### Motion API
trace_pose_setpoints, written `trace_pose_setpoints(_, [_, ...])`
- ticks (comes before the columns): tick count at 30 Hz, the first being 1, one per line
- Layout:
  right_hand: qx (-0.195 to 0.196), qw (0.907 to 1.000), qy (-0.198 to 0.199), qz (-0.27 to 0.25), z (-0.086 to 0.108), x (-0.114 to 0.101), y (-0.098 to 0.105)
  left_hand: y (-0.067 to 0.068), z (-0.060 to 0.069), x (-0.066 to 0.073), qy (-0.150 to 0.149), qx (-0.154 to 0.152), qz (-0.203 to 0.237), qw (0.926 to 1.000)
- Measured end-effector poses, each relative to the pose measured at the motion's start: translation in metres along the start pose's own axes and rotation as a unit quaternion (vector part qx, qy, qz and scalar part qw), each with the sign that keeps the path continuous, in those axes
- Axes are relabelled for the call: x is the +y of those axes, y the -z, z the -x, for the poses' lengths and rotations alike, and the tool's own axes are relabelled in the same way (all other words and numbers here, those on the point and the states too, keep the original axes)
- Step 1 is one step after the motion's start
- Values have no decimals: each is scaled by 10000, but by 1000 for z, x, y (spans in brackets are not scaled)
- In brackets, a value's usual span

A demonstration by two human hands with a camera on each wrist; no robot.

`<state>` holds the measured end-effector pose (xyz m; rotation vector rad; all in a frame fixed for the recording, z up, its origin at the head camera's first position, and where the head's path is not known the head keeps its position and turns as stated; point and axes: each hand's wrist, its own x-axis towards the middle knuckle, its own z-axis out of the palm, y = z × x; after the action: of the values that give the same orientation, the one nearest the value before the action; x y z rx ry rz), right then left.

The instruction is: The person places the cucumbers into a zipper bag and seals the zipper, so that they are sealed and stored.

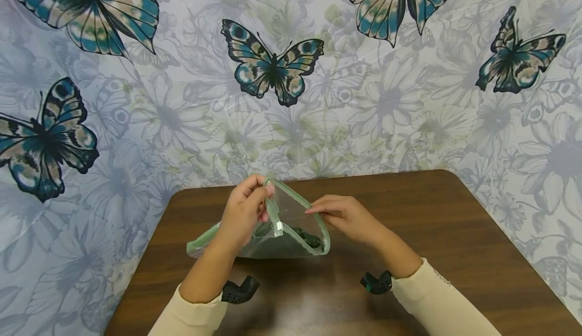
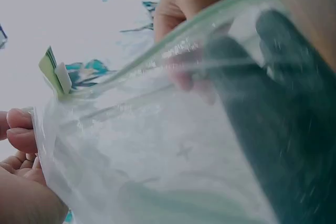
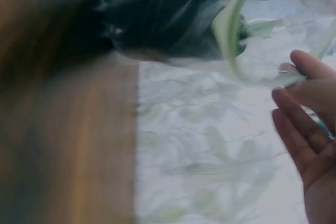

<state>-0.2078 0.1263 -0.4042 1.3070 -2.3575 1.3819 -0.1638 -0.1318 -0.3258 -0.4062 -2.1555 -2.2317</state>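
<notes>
A clear zip bag (image 1: 277,247) with a green rim is held up off the table, its mouth spread apart. Inside it lies a dark green item (image 1: 306,237), whose kind the plastic and the angle hide; in the left wrist view the dark item (image 2: 262,108) looks long and rounded. My left hand (image 1: 245,209) pinches the bag's rim near the white slider (image 1: 278,229). With thumb and fingertips, my right hand (image 1: 347,217) pinches the green rim on the other side. The right wrist view shows that right hand (image 3: 310,114) at the rim's edge.
The brown wooden table (image 1: 432,214) stretches under both hands. Behind it hangs a pale floral cloth (image 1: 386,108) printed with large butterflies. A black wrist camera (image 1: 240,290) sits at the left cuff, another black camera (image 1: 376,282) at the right.
</notes>
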Motion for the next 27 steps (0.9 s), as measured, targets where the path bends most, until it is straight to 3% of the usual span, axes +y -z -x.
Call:
trace_pose_setpoints(3, [158, 9944, 624, 835, -8, -14, 18, 5, -5, 18, 35, -118, 201, 9997])
trace_pose_setpoints(6, [366, 9802, 1230, 1505, -15, -26, 35, 9, -10, 33, 145, -161, 309, 9993])
trace_pose_setpoints(11, [445, 9650, 1712, 1938, -24, -49, 61, 18, -18, 53, 51, -344, 425, 9985])
trace_pose_setpoints(14, [428, 9659, 1749, 1863, -28, -65, 74, 27, -23, 59, -146, -435, 472, 9978])
trace_pose_setpoints(19, [579, 9770, 1564, 1327, -30, -87, 89, 41, -32, 62, -395, -712, 311, 9962])
trace_pose_setpoints(24, [665, 9836, 1260, 1105, -29, -92, 94, 50, -39, 51, -199, -849, -590, 9944])
trace_pose_setpoints(27, [687, 9872, 934, 1094, -28, -88, 96, 53, -41, 43, -47, -992, -1199, 9878])
